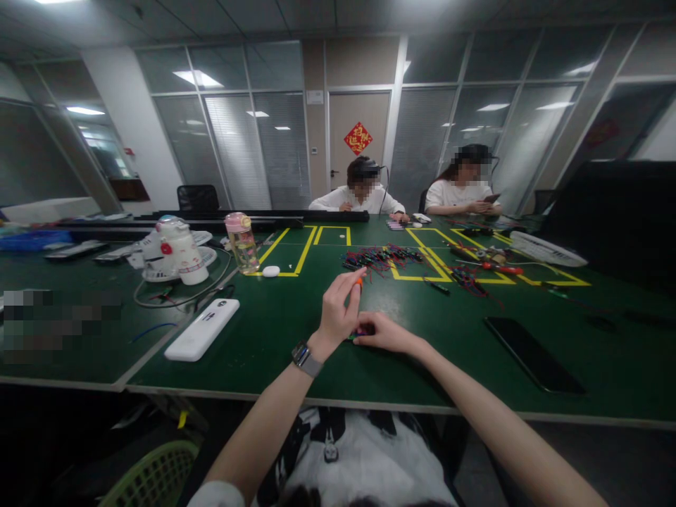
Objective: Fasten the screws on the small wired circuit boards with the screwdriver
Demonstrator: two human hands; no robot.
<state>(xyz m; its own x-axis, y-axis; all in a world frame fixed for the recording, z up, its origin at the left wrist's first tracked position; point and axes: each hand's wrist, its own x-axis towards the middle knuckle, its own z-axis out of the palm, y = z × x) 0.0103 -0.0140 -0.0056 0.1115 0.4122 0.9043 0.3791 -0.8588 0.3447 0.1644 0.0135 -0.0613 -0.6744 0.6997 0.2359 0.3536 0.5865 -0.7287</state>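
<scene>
My left hand point(338, 304), with a watch on its wrist, is raised just above the green table in front of me. Its fingers are closed around a small orange thing point(360, 283); most of it is hidden by the hand. Beside and slightly below it, my right hand point(381, 332) rests low at the tabletop with fingers curled. Its fingertips pinch a small piece with green and reddish parts point(363, 329), mostly covered, like the wired pieces beyond. A pile of small wired pieces point(381, 259) with red and dark leads lies past my hands.
A white power bank point(203, 331) lies at left, a black phone point(532, 353) at right. Behind stand a pink-lidded bottle point(241, 243) and a white jug point(186, 253). Yellow tape point(422, 277) marks the green table point(296, 352). Two people sit across; a red-handled tool point(504, 268) lies right.
</scene>
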